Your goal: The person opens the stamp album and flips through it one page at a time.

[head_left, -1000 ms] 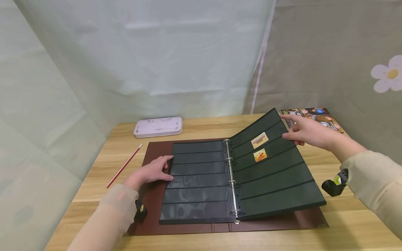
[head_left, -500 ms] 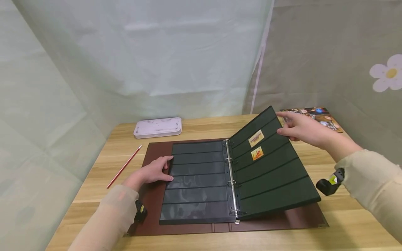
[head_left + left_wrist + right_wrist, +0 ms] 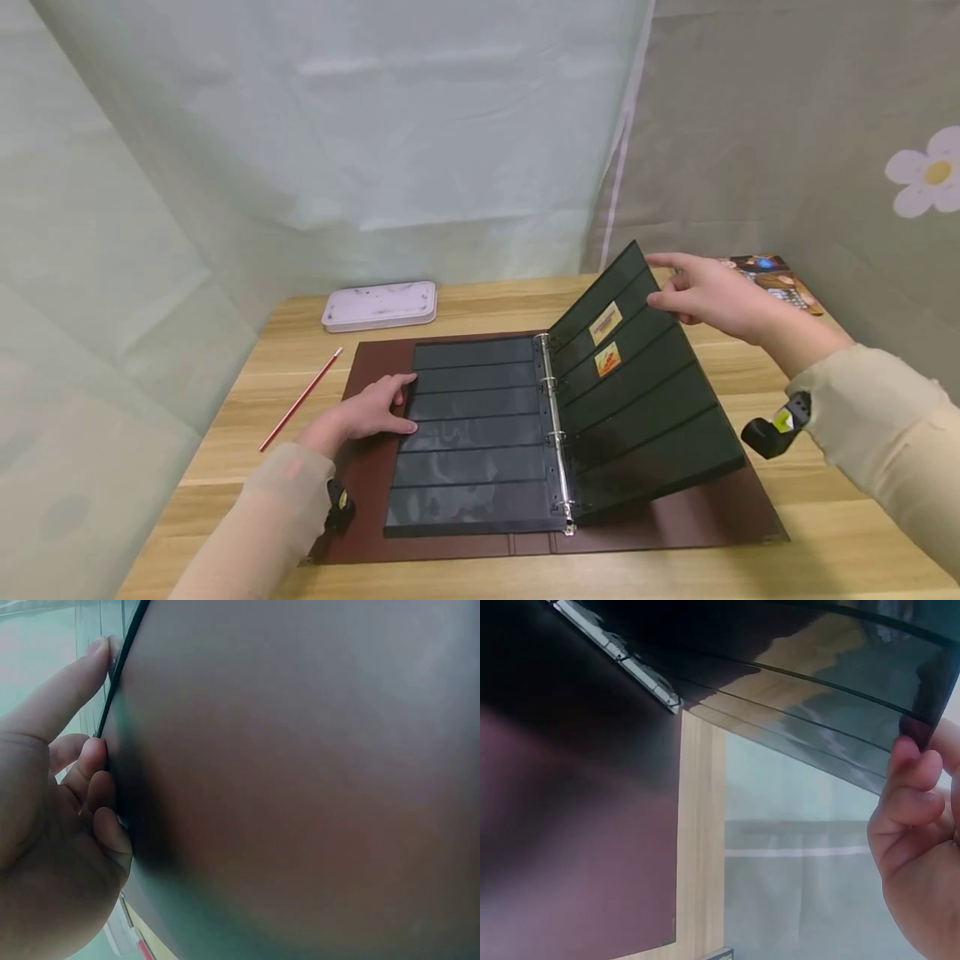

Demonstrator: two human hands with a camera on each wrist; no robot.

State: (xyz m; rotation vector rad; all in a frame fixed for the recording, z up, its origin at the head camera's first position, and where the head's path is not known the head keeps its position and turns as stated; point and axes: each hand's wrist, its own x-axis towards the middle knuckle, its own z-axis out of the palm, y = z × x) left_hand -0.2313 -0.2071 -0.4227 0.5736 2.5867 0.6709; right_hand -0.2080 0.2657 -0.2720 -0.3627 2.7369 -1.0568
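Observation:
A maroon ring binder lies spread on the table, its metal rings down the middle. My right hand pinches the outer edge of a black stock page, which stands tilted up from the right side. That page bears two small stamps, a cream one and an orange one, in its upper strips. My left hand rests at the outer edge of the flat left page, thumb and index fingertip touching it. In the right wrist view, curled fingers meet the raised page's corner.
A pale tin case lies at the back left. A red pencil lies left of the binder. A colourful printed booklet is at the back right, partly behind my right hand. Pale cloth hangs behind the wooden table.
The right page has been lifted higher and further left, my right hand moving up and left with it. My left hand stays in place at the left page.

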